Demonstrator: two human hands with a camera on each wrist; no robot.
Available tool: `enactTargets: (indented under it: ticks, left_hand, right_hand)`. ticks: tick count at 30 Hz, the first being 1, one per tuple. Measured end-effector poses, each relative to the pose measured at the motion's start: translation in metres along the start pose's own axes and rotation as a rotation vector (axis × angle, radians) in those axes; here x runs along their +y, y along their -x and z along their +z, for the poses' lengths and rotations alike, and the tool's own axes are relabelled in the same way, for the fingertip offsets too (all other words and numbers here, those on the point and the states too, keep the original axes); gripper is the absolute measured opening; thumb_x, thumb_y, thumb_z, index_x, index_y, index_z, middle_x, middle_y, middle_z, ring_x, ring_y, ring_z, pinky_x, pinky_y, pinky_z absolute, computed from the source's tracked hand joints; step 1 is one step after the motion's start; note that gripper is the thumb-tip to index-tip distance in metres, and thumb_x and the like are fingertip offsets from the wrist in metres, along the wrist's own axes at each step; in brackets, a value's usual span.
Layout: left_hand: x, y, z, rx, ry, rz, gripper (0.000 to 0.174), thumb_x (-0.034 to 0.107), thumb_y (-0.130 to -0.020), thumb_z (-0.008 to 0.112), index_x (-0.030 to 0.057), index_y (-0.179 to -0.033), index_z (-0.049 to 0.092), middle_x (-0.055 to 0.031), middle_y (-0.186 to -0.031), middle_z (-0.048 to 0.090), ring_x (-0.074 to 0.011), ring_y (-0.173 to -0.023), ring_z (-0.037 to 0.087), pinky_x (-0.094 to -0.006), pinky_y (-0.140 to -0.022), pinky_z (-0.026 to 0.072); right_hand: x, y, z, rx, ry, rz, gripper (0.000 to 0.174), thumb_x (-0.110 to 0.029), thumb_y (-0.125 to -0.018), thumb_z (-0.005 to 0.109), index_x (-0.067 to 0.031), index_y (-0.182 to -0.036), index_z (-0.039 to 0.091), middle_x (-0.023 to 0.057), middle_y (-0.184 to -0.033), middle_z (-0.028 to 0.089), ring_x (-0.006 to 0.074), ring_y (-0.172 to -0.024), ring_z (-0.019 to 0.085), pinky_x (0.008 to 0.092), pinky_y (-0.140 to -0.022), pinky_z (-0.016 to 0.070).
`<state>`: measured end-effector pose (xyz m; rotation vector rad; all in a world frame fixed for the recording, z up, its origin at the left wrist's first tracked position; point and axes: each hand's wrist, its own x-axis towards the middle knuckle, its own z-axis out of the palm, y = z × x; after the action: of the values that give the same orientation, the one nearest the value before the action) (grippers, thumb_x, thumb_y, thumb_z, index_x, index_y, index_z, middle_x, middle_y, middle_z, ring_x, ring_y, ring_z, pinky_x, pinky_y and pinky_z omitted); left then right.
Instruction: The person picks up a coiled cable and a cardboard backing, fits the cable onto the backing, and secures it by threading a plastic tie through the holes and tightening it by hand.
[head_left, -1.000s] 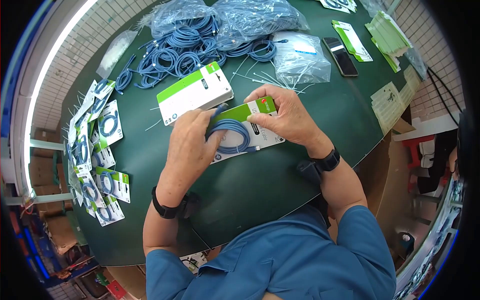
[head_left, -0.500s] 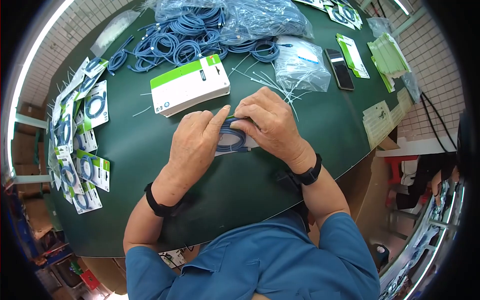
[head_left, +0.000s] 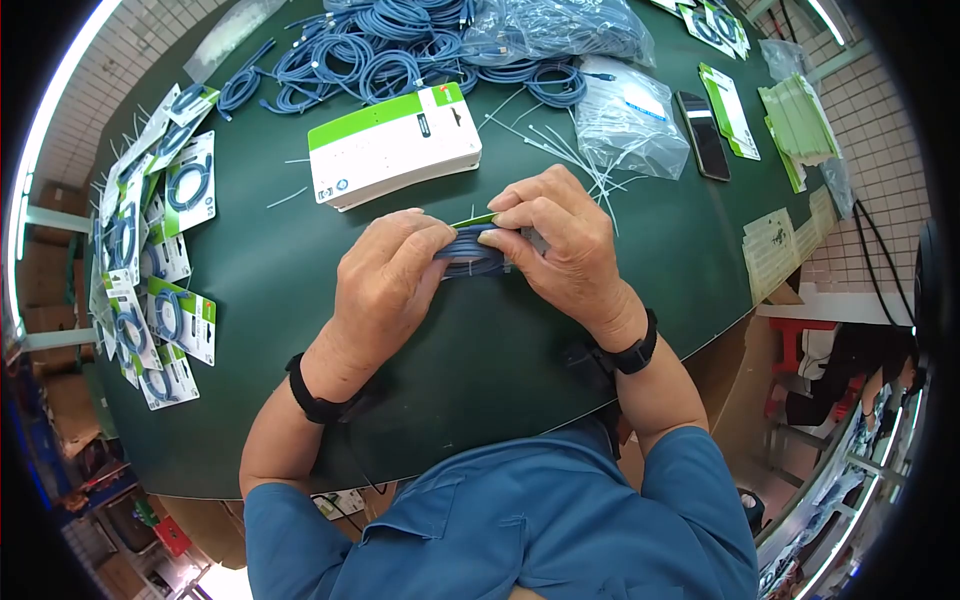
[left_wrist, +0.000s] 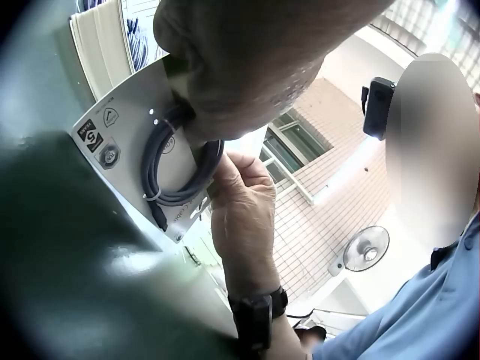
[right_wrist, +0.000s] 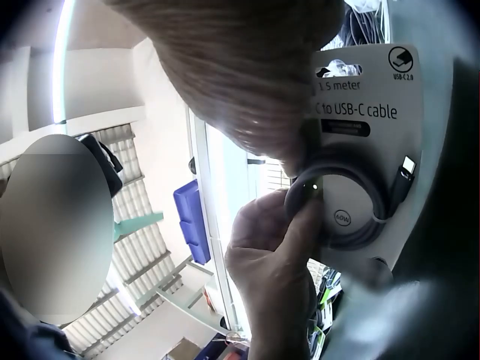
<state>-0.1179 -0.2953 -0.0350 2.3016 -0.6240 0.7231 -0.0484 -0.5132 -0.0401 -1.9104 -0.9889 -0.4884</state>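
Observation:
A coiled blue USB-C cable (head_left: 475, 262) lies against the front of a green-and-white retail card (left_wrist: 112, 139), held between both hands in the middle of the table. The left hand (head_left: 385, 285) pinches the card and coil at the left, thumb and fingers near the top edge. At the right, the right hand (head_left: 565, 250) pinches them the same way. In the right wrist view the coil (right_wrist: 375, 187) has a pale tie round it, and its plug points outward. Much of the card is hidden behind the fingers in the head view.
A stack of blank cards (head_left: 395, 150) stands just beyond the hands. Behind it lie a heap of blue cables (head_left: 385, 50), loose white ties (head_left: 570, 150) and a clear bag (head_left: 630, 115). Carded cables (head_left: 185, 185) pile up at left; a phone (head_left: 703, 135) lies at right.
The card has tilted from lying face-up, so its face shows much less. The right hand has moved inward from the card's right end, and both hands now grip close together.

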Motion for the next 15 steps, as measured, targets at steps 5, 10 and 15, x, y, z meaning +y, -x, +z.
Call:
enactTargets:
  ticks: [5, 10, 15]
  left_hand:
    - [-0.0024, 0.0027, 0.0034, 0.046, 0.021, 0.053, 0.037, -0.009, -0.071, 0.081, 0.0011, -0.104, 0.069, -0.0123, -0.098, 0.071, -0.0328, -0.092, 0.071, -0.0422, -0.083, 0.0588]
    - [-0.0031, 0.0047, 0.0050, 0.061, -0.017, 0.122, 0.033, -0.007, -0.072, 0.080, -0.0005, -0.102, 0.069, -0.0131, -0.096, 0.068, -0.0333, -0.090, 0.070, -0.0421, -0.081, 0.0598]
    - [-0.0005, 0.0041, 0.0041, 0.013, -0.052, 0.136, 0.030, -0.006, -0.073, 0.079, -0.0030, -0.101, 0.068, -0.0141, -0.095, 0.066, -0.0335, -0.091, 0.070, -0.0420, -0.082, 0.0605]
  right_hand:
    - [-0.0021, 0.0002, -0.0013, 0.007, -0.019, -0.039, 0.028, -0.001, -0.071, 0.091, -0.0057, -0.088, 0.069, 0.0075, -0.097, 0.074, 0.0247, -0.083, 0.065, 0.0347, -0.070, 0.0536]
    - [-0.0043, 0.0006, -0.0021, 0.005, -0.053, -0.038, 0.026, 0.001, -0.069, 0.091, -0.0049, -0.086, 0.072, 0.0078, -0.096, 0.074, 0.0238, -0.082, 0.065, 0.0337, -0.068, 0.0539]
    - [-0.0036, 0.0031, -0.0024, -0.025, -0.059, -0.035, 0.026, 0.003, -0.068, 0.091, -0.0042, -0.086, 0.073, 0.0080, -0.096, 0.073, 0.0230, -0.082, 0.065, 0.0315, -0.065, 0.0544]
